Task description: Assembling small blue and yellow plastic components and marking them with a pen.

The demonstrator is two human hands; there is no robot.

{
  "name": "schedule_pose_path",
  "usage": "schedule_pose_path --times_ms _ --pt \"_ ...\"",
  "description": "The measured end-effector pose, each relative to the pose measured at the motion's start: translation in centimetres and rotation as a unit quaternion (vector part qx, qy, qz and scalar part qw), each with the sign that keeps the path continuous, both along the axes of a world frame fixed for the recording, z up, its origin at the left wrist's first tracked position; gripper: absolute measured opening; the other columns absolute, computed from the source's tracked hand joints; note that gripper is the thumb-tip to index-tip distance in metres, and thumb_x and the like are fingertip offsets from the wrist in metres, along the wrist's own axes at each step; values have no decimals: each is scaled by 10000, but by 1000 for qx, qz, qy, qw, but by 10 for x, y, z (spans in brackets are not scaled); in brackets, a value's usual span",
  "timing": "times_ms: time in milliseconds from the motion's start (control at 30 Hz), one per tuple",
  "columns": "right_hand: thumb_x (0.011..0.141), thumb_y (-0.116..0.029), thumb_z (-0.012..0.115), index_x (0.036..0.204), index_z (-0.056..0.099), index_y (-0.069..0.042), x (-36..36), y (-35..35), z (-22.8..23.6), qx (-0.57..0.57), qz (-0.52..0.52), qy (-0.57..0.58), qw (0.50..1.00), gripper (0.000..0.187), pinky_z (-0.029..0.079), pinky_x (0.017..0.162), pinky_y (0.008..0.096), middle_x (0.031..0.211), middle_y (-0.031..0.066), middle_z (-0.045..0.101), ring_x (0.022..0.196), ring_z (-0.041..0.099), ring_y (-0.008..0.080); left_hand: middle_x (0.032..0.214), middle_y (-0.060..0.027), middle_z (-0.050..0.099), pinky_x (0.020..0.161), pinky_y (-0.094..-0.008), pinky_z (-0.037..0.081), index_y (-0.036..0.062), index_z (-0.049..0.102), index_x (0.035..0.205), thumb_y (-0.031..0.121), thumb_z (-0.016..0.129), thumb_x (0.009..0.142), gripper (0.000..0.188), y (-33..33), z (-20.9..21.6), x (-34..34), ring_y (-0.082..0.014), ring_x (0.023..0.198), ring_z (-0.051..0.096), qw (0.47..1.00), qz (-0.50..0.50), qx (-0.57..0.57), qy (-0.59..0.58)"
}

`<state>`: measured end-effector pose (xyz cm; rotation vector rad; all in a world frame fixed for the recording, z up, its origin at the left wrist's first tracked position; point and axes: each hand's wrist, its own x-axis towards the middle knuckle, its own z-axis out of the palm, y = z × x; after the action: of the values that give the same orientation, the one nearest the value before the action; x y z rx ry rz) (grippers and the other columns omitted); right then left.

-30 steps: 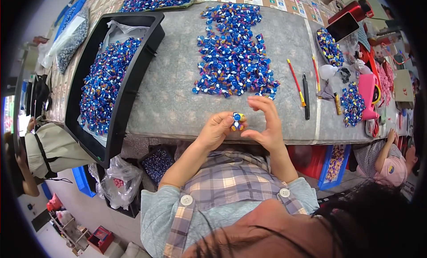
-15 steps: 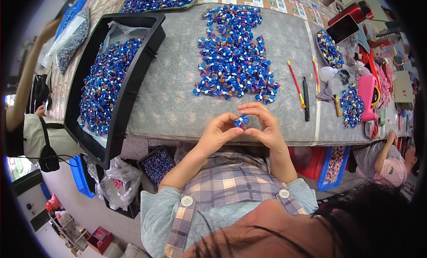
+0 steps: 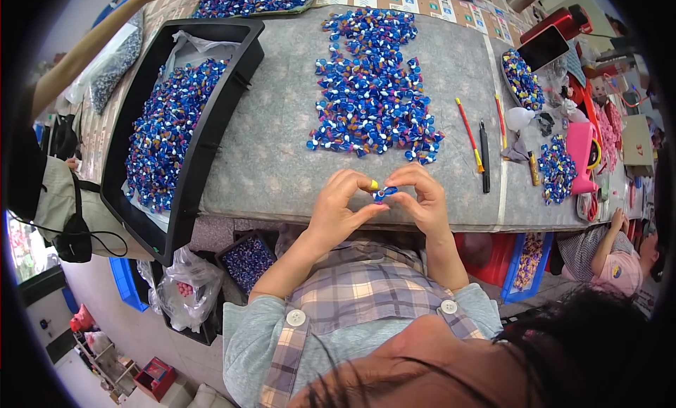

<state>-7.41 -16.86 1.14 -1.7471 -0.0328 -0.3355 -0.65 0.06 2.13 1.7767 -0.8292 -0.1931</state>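
Between my two hands, just above the near edge of the grey-covered table (image 3: 274,147), is a small blue plastic piece (image 3: 385,192) with white and pink parts. My left hand (image 3: 339,202) pinches its left side with thumb and fingertips. From the other side, the thumb and fingers of my right hand (image 3: 425,198) close on the same piece. A bit of yellow (image 3: 374,185) shows at the left fingertips; whether it belongs to the piece cannot be told. Beyond my hands lies a broad spread of similar small blue pieces (image 3: 373,91), with white, pink and orange parts.
At left stands a black bin (image 3: 232,91) heaped with similar pieces. Right of the spread lie a red-and-yellow brush (image 3: 468,133), a black pen-like tool (image 3: 484,154), a phone (image 3: 543,49) and a pink tool (image 3: 581,154). Another person's arm (image 3: 91,56) reaches in at far left.
The piece has turned between my fingers, and yellow now shows beside it. My right fingers have drawn in closer. At far left, the other person's arm has reached further over the table.
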Motion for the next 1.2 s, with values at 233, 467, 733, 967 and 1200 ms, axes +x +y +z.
schedule_pose_path --times_ms 233,467,733,967,1200 --pt "753 -130 633 876 635 -27 -1 6 -7 63 20 53 996 160 403 761 304 859 91 605 844 555 211 825 -57 537 711 -283 415 43 540 832 124 771 611 330 -1 3 -1 -190 791 523 999 11 -35 22" --pt "766 -134 610 879 635 -20 0 10 -5 47 35 58 997 163 410 750 310 854 94 603 842 555 215 835 -55 521 717 -273 409 45 537 829 99 767 611 322 1 5 0 -183 789 514 999 -1 -43 26" --pt "704 -40 640 785 617 -47 20 -2 9 -191 -121 27 974 85 427 606 288 739 66 583 669 550 192 1171 -119 448 959 -353 303 28 502 1111 91 721 675 492 64 43 73 -250 1131 398 846 439 -52 -298" --pt "695 -58 644 813 574 -64 51 21 -5 -367 -90 -13 926 138 425 582 308 697 55 542 657 533 223 1151 -111 491 905 -327 378 30 532 1087 78 655 738 373 42 9 50 -230 1091 452 962 234 -126 -67" --pt "655 -64 675 773 553 -64 41 17 7 -290 -70 13 954 169 438 627 324 753 74 536 720 540 251 1115 -113 510 821 -310 419 28 566 1028 22 593 775 255 46 -14 42 -202 1020 492 977 212 18 -10"
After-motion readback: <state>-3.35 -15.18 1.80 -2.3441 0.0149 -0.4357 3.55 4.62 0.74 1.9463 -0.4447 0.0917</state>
